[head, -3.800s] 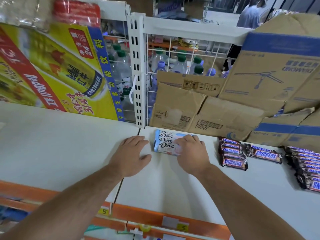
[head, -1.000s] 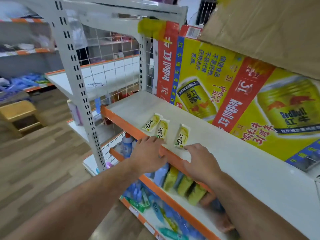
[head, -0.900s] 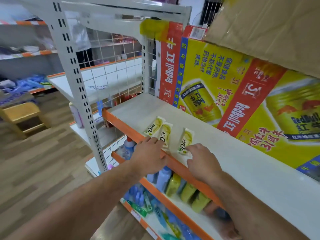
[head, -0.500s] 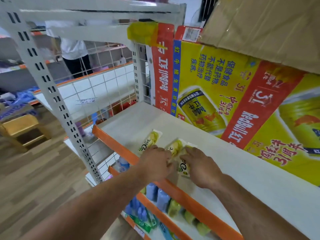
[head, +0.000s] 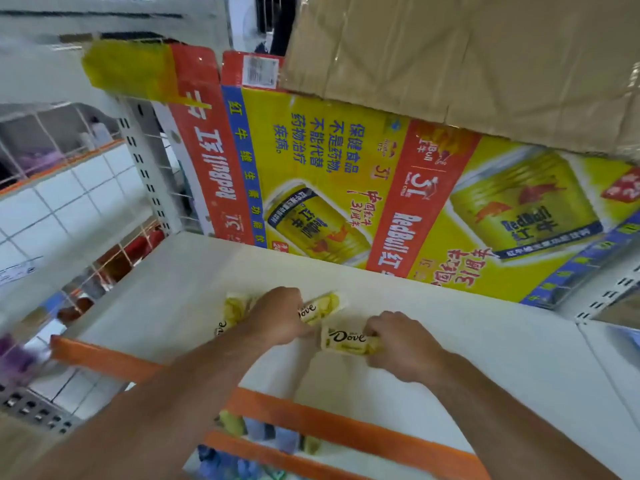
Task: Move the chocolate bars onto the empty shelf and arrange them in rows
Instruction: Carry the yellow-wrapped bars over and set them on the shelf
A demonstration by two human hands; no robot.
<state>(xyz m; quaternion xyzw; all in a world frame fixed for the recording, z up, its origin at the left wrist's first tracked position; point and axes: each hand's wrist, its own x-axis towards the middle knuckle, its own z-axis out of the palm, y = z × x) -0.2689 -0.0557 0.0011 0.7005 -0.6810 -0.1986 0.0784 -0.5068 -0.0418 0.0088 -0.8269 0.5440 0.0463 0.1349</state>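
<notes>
- Well, three yellow Dove bars are on the white shelf (head: 166, 289), all bunched close to its front edge: a left bar (head: 232, 310), a middle bar (head: 320, 308) and a near bar (head: 346, 339).
- The right hand (head: 398, 344) has its fingers curled round the right end of the near bar, which lies crosswise with its name readable.
- The left hand (head: 280, 315) rests knuckles-up over the gap between the left bar and the middle bar, partly covering both. Its fingertips are hidden, so I cannot tell whether it pinches a wrapper or only presses down.
- By my reckoning the moving has begun but the arranging is hardly done. The three bars point different ways and form no straight row, so each wants squaring up side by side.
- Whether more bars are waiting elsewhere I cannot say from here.
- The shelf is smooth painted metal with an orange strip (head: 311, 419) along its front lip, so wrappers should slide easily on it.
- A big yellow and red Red Bull carton (head: 346, 188) stands along the back of the shelf, with a plain brown cardboard box (head: 450, 57) on top of it.
- To the left are a slotted white upright (head: 145, 174) and a wire grid panel (head: 69, 202).
- Blurred coloured goods (head: 242, 455) sit on the tier beneath.
</notes>
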